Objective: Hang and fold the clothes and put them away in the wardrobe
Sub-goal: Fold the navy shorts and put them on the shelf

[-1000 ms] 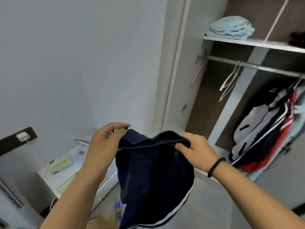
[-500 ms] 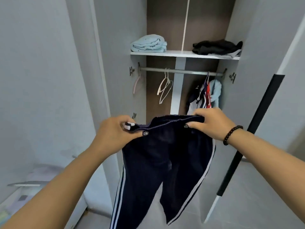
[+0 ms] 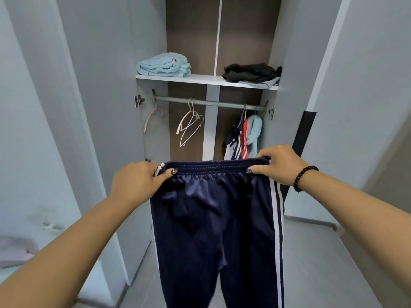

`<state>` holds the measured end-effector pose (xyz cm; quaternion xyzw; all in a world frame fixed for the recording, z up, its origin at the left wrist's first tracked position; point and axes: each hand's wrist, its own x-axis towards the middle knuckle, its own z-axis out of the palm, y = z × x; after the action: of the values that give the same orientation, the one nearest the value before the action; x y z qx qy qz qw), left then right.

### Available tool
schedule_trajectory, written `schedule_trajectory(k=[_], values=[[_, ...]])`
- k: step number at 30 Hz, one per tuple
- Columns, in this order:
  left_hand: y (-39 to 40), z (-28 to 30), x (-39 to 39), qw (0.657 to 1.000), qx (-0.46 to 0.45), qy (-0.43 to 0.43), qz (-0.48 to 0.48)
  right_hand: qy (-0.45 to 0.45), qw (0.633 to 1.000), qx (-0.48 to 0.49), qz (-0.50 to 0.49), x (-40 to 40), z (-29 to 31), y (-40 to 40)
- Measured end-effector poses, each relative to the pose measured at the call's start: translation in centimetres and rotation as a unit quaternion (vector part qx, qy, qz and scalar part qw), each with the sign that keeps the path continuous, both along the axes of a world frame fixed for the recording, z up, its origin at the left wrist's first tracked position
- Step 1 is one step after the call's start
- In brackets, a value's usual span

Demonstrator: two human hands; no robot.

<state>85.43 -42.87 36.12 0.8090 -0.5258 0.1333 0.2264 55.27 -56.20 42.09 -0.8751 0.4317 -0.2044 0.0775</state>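
Navy track pants [image 3: 218, 230] with white side stripes hang full length in front of me, held up by the elastic waistband. My left hand [image 3: 135, 181] pinches the waistband's left end and my right hand [image 3: 280, 163] pinches its right end, stretching it flat. Straight ahead stands the open wardrobe [image 3: 206, 79] with its shelf and a metal rail [image 3: 209, 102]. Empty white hangers [image 3: 189, 125] and a pink hanger [image 3: 149, 116] hang from the rail. The pants' lower legs run out of the frame.
Folded light-blue towels [image 3: 164, 66] and a dark folded pile [image 3: 251, 73] lie on the shelf. Several hung garments [image 3: 243, 136] crowd the rail's right end. Wardrobe doors [image 3: 106, 112] stand open at both sides. A pale cloth [image 3: 15, 252] lies at lower left.
The view has swung right from the wall and side table to face the wardrobe. The bunched pants have dropped open, and my hands have moved apart, stretching the waistband straight.
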Motion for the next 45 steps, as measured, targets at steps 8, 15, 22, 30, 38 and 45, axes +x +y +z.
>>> schedule_trajectory(k=[8,15,22,30,38,45], values=[[-5.1,-1.9,-2.3,0.8,0.102,0.559,-0.192,-0.066,0.989,0.072,-0.111,-0.4,-2.1,-1.7],[-8.0,-2.1,-5.5,0.666,0.02,0.702,-0.252,-0.203,0.957,0.166,-0.123,2.7,-0.8,-1.7],[-7.3,0.3,-8.3,0.676,0.0,0.633,-0.378,-0.294,0.905,0.301,-0.061,5.1,1.9,2.0],[-6.1,3.0,-7.7,0.771,-0.072,0.475,-0.418,-0.428,0.803,0.411,0.054,5.5,5.4,4.6],[-4.8,5.6,-6.7,0.753,-0.111,0.477,-0.438,-0.309,0.89,0.303,0.146,6.1,7.7,6.6],[-3.5,6.8,-5.5,0.696,-0.122,0.559,-0.433,-0.222,0.95,-0.171,0.139,6.4,7.6,6.6]])
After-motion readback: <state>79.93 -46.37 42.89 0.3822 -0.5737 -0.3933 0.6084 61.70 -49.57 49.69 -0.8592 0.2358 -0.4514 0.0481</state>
